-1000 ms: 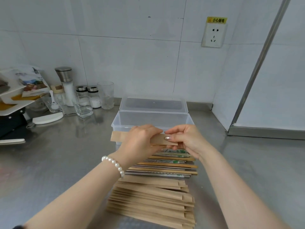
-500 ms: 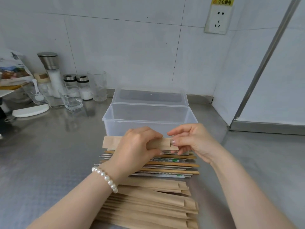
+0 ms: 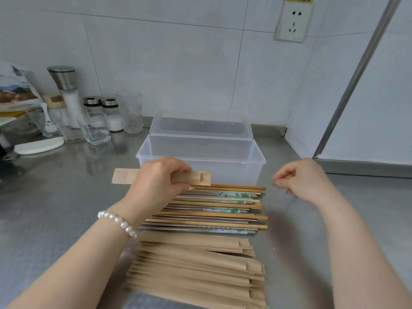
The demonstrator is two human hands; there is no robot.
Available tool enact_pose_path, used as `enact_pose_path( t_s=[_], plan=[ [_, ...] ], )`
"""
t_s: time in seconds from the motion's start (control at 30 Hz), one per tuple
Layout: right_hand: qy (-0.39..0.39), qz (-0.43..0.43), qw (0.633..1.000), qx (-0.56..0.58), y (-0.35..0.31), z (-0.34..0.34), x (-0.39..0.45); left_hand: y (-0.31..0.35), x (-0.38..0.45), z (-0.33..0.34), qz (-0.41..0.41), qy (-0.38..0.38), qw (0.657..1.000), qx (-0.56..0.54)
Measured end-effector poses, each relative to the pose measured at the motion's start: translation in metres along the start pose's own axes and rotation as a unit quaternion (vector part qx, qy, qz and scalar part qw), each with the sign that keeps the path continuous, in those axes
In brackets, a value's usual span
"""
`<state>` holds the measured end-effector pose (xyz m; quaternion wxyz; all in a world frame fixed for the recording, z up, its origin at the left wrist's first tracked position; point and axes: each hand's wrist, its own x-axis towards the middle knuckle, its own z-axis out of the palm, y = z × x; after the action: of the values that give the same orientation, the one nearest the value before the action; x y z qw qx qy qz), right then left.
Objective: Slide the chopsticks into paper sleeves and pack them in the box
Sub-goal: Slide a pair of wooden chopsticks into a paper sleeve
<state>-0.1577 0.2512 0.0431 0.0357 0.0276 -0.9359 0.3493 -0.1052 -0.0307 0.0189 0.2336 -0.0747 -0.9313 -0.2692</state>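
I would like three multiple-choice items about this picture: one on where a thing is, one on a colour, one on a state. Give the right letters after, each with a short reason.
1. Where do the loose chopsticks lie?
A. inside the box
B. on the counter, between the box and the pile of empty sleeves
C. in the tall glass

2. What colour is the paper sleeve in the left hand?
A. brown
B. blue
C. white

3. What is the state of the plastic box?
A. shut
B. open, lid folded back
C. lying on its side

Answers:
1 B: they lie in front of the box, with the sleeve pile nearer the camera.
2 A: kraft brown, like the pile.
3 B: the lid lies flat behind it.
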Motion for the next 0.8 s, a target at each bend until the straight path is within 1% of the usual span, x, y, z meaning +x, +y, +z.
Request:
enact_pose_path(
  t_s=[0.07, 0.2, 0.33, 0.5, 0.6, 0.67, 0.8],
  plan=[
    [-0.017, 0.003, 1.000, -0.005, 0.003, 0.001, 0.002, -0.002, 0.001, 0.000, -0.010, -0.004, 1.000, 0.009],
    [-0.078, -0.020, 0.996, -0.042, 0.000, 0.018, 0.006, -0.003, -0.001, 0.002, -0.021, -0.021, 0.999, 0.017],
    [-0.089, -0.035, 0.994, -0.056, 0.002, 0.023, 0.008, -0.002, -0.001, 0.002, -0.019, -0.024, 0.999, 0.018],
    [-0.101, -0.066, 0.993, -0.016, -0.007, 0.028, 0.003, -0.001, -0.001, 0.000, -0.019, -0.021, 1.000, 0.013],
    [-0.131, -0.086, 0.986, -0.063, -0.014, 0.037, -0.001, 0.001, -0.002, 0.002, -0.014, -0.038, 0.999, 0.001],
    [-0.147, -0.080, 0.982, -0.089, -0.014, 0.038, 0.000, 0.004, -0.004, 0.004, -0.008, -0.061, 0.998, -0.005],
    [-0.180, -0.053, 0.979, -0.075, -0.008, 0.035, 0.001, 0.008, -0.006, 0.011, 0.006, -0.094, 0.996, -0.012]
  ],
)
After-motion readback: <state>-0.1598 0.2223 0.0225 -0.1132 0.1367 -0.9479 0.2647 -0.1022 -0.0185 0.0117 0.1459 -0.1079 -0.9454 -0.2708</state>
